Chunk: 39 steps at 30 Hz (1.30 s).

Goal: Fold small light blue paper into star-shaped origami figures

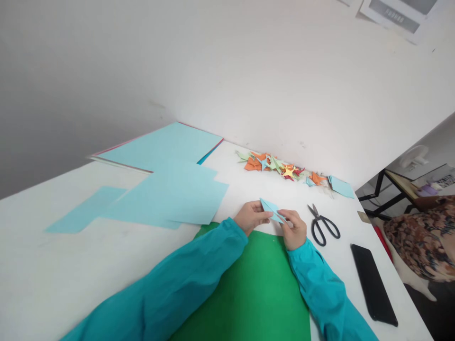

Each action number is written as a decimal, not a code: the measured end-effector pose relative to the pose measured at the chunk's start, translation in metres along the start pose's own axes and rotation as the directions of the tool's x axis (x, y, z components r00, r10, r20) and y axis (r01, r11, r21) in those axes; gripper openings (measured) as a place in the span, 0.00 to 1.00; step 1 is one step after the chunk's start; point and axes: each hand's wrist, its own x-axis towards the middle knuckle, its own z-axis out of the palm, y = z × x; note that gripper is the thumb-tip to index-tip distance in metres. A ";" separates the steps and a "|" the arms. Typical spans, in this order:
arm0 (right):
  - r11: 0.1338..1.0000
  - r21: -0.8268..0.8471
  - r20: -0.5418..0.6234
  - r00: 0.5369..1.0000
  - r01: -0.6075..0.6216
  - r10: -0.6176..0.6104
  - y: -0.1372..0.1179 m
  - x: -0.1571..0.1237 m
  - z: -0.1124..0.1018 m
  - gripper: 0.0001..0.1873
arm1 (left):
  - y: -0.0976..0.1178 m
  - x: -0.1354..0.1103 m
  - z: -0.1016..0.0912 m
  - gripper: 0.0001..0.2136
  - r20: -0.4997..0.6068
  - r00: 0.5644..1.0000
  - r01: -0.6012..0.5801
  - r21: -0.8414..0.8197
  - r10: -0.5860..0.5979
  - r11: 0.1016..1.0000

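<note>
Between my two hands is a small piece of light blue folded paper point(270, 208), with a diagonal crease or flap edge across it. My left hand point(250, 218) pinches its left side, thumb on top. At its right lower corner, the fingers of my right hand point(294, 229) close on it. Both hands are just above the far edge of a green mat point(263, 284) on the white table. To the right of my right hand lie black-handled scissors point(322, 225), blades slightly apart.
Light blue sheets point(170, 194) overlap at the left, near a stack of large coloured paper point(159, 144). Folded paper stars point(273, 165) line the wall, with small blue squares point(341, 186) beside them. A black phone-like slab point(374, 284) lies right. Another person's patterned clothing point(423, 237) shows beyond the table.
</note>
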 end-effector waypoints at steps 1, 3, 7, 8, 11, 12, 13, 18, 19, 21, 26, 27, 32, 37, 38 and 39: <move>1.000 -0.002 0.005 1.000 0.031 -0.031 0.000 0.000 0.000 0.17 | 0.000 -0.001 0.001 0.17 -0.005 1.000 0.010 -0.003 -0.010 1.000; 0.997 -0.015 0.017 0.997 0.072 -0.071 0.001 0.000 -0.001 0.19 | 0.000 -0.002 0.003 0.18 -0.020 1.000 0.007 0.009 -0.006 1.000; 0.993 -0.057 0.026 0.994 0.105 -0.104 0.001 0.000 -0.001 0.19 | -0.005 0.001 0.001 0.14 -0.029 0.996 -0.084 0.096 0.088 0.992; 0.991 -0.064 0.033 0.993 0.115 -0.113 0.000 0.000 -0.001 0.18 | -0.006 0.002 -0.001 0.12 -0.019 0.994 -0.102 0.123 0.105 0.987; 0.986 -0.082 0.059 0.988 0.146 -0.142 -0.003 0.000 -0.001 0.17 | -0.010 0.006 -0.006 0.07 0.001 0.989 -0.144 0.199 0.146 0.969; 0.984 -0.088 0.064 0.987 0.156 -0.151 -0.005 0.000 -0.001 0.16 | -0.010 0.007 -0.007 0.06 0.002 0.987 -0.154 0.224 0.158 0.962; 0.982 -0.093 0.067 0.985 0.163 -0.157 -0.006 0.000 -0.001 0.16 | -0.010 0.007 -0.007 0.06 -0.001 0.986 -0.162 0.248 0.167 0.955; 0.984 -0.086 0.054 0.987 0.155 -0.151 -0.008 0.001 0.000 0.13 | -0.004 0.003 -0.004 0.10 -0.036 0.978 -0.184 0.302 0.204 0.936; 0.986 -0.076 0.043 0.989 0.147 -0.144 -0.008 0.001 0.000 0.12 | -0.003 0.002 -0.003 0.11 -0.032 0.978 -0.188 0.296 0.206 0.936; 0.990 -0.059 0.020 0.992 0.124 -0.123 -0.007 0.001 0.001 0.11 | -0.001 0.001 -0.001 0.14 -0.017 0.979 -0.190 0.274 0.202 0.943; 0.992 -0.060 0.017 0.994 0.107 -0.106 -0.005 0.000 0.001 0.11 | -0.003 -0.001 0.002 0.22 0.010 0.994 -0.110 0.140 0.110 0.984; 0.992 -0.063 0.019 0.994 0.113 -0.112 -0.005 0.000 0.000 0.12 | -0.003 -0.002 0.003 0.23 0.020 0.997 -0.082 0.095 0.081 0.992; 0.985 -0.082 0.038 0.988 0.154 -0.151 -0.005 0.000 -0.002 0.15 | 0.001 -0.004 0.003 0.26 0.048 0.999 0.026 -0.022 -0.025 0.999; 0.982 -0.084 0.054 0.985 0.170 -0.166 -0.009 0.000 -0.001 0.14 | 0.000 -0.003 0.000 0.27 0.071 0.993 0.088 0.023 -0.089 0.996; 0.982 -0.086 0.061 0.985 0.168 -0.163 -0.009 0.000 -0.001 0.14 | -0.001 -0.003 -0.001 0.26 0.069 0.995 0.070 0.050 -0.073 0.996; 0.982 -0.087 0.063 0.985 0.167 -0.161 -0.010 0.000 -0.001 0.14 | -0.002 -0.002 -0.001 0.26 0.064 0.997 0.043 0.080 -0.048 0.996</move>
